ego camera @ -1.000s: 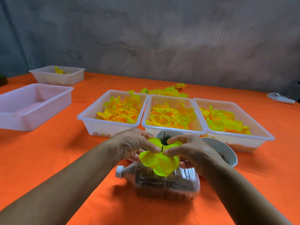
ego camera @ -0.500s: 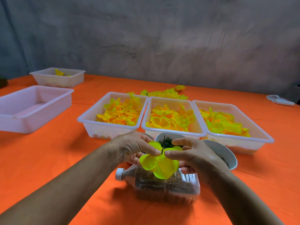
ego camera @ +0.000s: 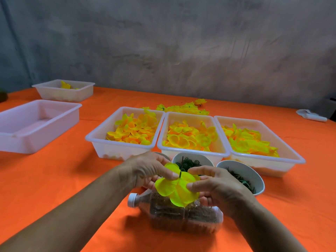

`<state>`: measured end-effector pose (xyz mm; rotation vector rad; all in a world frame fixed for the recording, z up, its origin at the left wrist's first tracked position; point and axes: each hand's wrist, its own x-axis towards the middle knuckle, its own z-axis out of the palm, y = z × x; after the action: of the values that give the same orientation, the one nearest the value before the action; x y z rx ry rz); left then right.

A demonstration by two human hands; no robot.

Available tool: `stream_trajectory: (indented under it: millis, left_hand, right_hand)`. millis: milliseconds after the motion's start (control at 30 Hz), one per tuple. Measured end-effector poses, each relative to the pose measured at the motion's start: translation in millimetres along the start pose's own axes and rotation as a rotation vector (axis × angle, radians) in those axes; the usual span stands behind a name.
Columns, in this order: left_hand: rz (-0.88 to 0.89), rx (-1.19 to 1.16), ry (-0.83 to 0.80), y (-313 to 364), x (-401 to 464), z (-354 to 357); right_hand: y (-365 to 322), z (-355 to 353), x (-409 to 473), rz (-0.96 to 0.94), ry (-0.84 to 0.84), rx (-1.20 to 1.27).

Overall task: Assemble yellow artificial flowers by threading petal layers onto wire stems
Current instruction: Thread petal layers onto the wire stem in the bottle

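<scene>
A yellow-green petal layer [ego camera: 175, 189] sits on a thin dark wire stem [ego camera: 181, 167] that pokes up through its middle. My left hand [ego camera: 147, 170] pinches the layer at the stem from the left. My right hand [ego camera: 216, 186] pinches the petals from the right, thumb on top. Both hands hover just above a clear plastic bottle [ego camera: 181, 215] lying on its side. Three white trays hold loose yellow petals: left [ego camera: 101, 140], middle [ego camera: 192, 152] and right [ego camera: 283, 157].
Two white bowls with dark green parts stand behind my hands, one [ego camera: 192, 158] central, one [ego camera: 254, 177] to the right. An empty pale tray [ego camera: 36, 122] and a smaller tray [ego camera: 54, 91] sit far left. Finished yellow flowers [ego camera: 183, 108] lie behind the trays on the orange table [ego camera: 63, 170].
My hands have stayed over the bottle with the petal layer. The layer has slid a little lower along the stem, and my right thumb now presses nearer the petals' right edge.
</scene>
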<state>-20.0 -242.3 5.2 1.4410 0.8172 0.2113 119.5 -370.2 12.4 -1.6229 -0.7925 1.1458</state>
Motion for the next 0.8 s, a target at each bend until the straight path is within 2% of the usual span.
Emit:
stream_trajectory:
  millis: [200, 433, 667, 800]
  left_hand:
    - [-0.004, 0.005, 0.003, -1.3, 1.8, -1.1]
    - [-0.003, 0.001, 0.011, -2.1, 1.6, -0.6]
    - [-0.004, 0.006, 0.002, -1.8, 0.6, -0.7]
    - [-0.003, -0.003, 0.004, -1.7, 0.4, -0.5]
  right_hand:
    - [1.5, -1.8, 1.1, 0.020, 0.000, 0.085]
    - [7.2, 2.4, -4.7, -0.163, 0.107, -0.096]
    - [6.9, 5.8, -9.6, -0.211, 0.112, -0.067]
    - [8.2, 7.1, -12.7, -0.304, 0.145, -0.109]
